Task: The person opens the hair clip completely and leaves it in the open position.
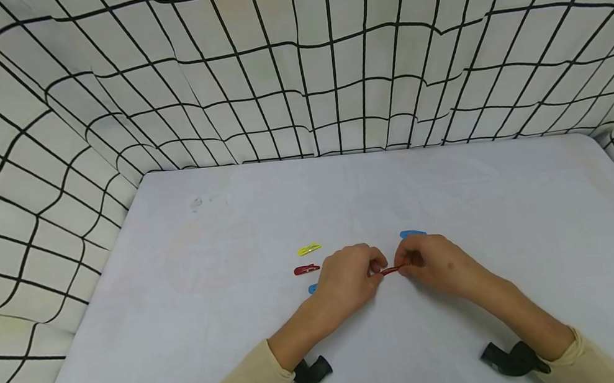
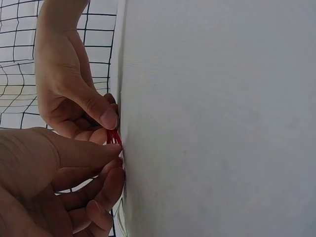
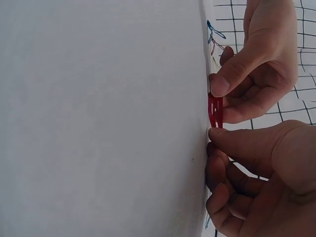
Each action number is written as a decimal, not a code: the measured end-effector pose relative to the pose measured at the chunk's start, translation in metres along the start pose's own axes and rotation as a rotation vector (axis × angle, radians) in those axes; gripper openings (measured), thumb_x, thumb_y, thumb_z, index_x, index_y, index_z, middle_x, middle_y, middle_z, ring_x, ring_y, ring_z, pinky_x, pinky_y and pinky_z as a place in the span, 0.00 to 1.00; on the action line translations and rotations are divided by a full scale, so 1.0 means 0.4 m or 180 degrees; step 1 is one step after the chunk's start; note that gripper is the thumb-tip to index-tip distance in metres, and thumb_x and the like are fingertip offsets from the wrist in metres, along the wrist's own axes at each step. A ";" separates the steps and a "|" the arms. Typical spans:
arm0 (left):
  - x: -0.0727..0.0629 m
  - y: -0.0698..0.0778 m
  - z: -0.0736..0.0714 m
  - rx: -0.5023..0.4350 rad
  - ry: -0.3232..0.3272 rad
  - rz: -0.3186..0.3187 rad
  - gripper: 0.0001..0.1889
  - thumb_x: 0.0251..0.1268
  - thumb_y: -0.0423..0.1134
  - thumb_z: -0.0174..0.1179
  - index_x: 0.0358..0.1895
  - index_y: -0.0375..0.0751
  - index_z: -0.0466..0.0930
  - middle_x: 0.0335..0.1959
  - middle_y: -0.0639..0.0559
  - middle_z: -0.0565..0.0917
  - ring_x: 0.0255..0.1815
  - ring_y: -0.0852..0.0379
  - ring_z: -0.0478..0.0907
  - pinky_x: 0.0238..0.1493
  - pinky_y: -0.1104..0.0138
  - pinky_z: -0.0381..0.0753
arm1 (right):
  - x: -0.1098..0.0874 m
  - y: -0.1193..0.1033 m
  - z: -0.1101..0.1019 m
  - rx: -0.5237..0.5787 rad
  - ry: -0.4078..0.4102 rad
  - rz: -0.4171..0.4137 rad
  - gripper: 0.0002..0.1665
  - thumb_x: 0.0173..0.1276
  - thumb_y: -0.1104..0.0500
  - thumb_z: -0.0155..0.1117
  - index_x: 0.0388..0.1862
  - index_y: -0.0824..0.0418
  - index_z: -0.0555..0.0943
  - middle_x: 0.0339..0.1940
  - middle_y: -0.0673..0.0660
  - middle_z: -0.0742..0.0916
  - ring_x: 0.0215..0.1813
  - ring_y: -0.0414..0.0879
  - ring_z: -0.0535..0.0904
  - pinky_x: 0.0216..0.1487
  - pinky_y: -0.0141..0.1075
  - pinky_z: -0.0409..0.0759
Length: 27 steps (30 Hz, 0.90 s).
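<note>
Between my two hands is a red snap hair clip (image 3: 216, 109), one end pinched in each. My left hand (image 1: 352, 275) grips its left end between thumb and index finger. The right hand (image 1: 434, 262) pinches the opposite end the same way. In the right wrist view the clip's slotted frame shows between the two thumbs, close over the table. Just left of the left hand lie a yellow hair clip (image 1: 309, 248), a second red hair clip (image 1: 306, 269) and a blue hair clip (image 1: 312, 289), which that hand partly covers. Another blue hair clip (image 1: 412, 233) shows behind the right hand.
The white table (image 1: 217, 351) spreads beneath both arms. Around its far and side edges stands a white backing with a black grid net (image 1: 332, 58). Black straps with a camera mount (image 1: 313, 372) sit at both wrists, by the beige sleeves.
</note>
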State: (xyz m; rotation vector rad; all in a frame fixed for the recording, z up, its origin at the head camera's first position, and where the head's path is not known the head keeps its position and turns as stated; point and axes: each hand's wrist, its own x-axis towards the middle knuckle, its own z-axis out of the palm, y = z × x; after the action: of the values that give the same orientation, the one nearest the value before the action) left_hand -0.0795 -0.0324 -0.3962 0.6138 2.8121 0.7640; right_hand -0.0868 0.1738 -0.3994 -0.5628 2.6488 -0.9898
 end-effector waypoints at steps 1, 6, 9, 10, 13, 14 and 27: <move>0.000 0.000 0.000 -0.0006 0.0004 0.0008 0.08 0.64 0.35 0.72 0.44 0.50 0.91 0.33 0.60 0.87 0.33 0.66 0.80 0.30 0.74 0.73 | 0.000 0.000 -0.001 0.0019 -0.0006 -0.0007 0.09 0.66 0.67 0.73 0.35 0.52 0.85 0.32 0.45 0.83 0.35 0.37 0.77 0.37 0.28 0.77; 0.000 -0.001 -0.002 -0.0082 0.0007 0.0012 0.07 0.65 0.34 0.70 0.43 0.49 0.91 0.33 0.60 0.88 0.32 0.66 0.79 0.30 0.74 0.73 | -0.003 0.003 -0.006 0.0138 -0.0038 -0.0046 0.07 0.67 0.66 0.72 0.36 0.54 0.85 0.32 0.46 0.84 0.35 0.37 0.77 0.38 0.28 0.77; 0.000 -0.002 -0.005 -0.0165 0.0016 -0.0002 0.07 0.67 0.34 0.69 0.43 0.49 0.92 0.33 0.60 0.88 0.30 0.67 0.78 0.29 0.75 0.73 | -0.005 0.006 -0.010 0.0152 -0.0014 -0.0052 0.07 0.68 0.65 0.72 0.37 0.53 0.86 0.32 0.46 0.85 0.36 0.37 0.78 0.39 0.29 0.77; 0.001 -0.002 -0.006 -0.0202 0.0020 -0.0005 0.07 0.67 0.34 0.69 0.43 0.49 0.92 0.33 0.59 0.88 0.29 0.67 0.77 0.29 0.75 0.73 | -0.006 0.007 -0.012 0.0146 0.0002 -0.0053 0.07 0.68 0.65 0.72 0.38 0.52 0.86 0.32 0.46 0.85 0.36 0.37 0.78 0.40 0.29 0.77; 0.000 -0.003 -0.012 -0.0303 0.0036 -0.0017 0.07 0.68 0.33 0.68 0.43 0.49 0.92 0.32 0.59 0.88 0.28 0.67 0.75 0.28 0.74 0.73 | -0.008 0.008 -0.017 0.0151 0.0047 -0.0059 0.07 0.70 0.64 0.71 0.39 0.51 0.86 0.33 0.45 0.86 0.38 0.36 0.79 0.42 0.30 0.78; 0.000 -0.003 -0.014 -0.0338 0.0040 -0.0024 0.07 0.68 0.33 0.68 0.43 0.50 0.92 0.31 0.59 0.88 0.27 0.67 0.75 0.27 0.74 0.73 | -0.008 0.008 -0.019 0.0173 0.0057 -0.0058 0.07 0.70 0.64 0.71 0.39 0.51 0.86 0.33 0.45 0.87 0.39 0.36 0.80 0.43 0.30 0.79; -0.005 -0.014 -0.032 -0.0712 0.0270 -0.0108 0.07 0.66 0.35 0.70 0.41 0.53 0.92 0.32 0.60 0.89 0.30 0.66 0.78 0.31 0.74 0.76 | -0.012 0.018 -0.038 0.1111 -0.0084 0.0020 0.08 0.69 0.59 0.73 0.46 0.53 0.87 0.40 0.55 0.91 0.39 0.47 0.86 0.35 0.33 0.82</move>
State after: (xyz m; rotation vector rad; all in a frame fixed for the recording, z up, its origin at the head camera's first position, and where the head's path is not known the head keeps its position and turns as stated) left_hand -0.0830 -0.0434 -0.3882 0.5063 2.7485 1.1029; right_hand -0.0900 0.1895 -0.3926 -0.4816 2.3735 -1.3907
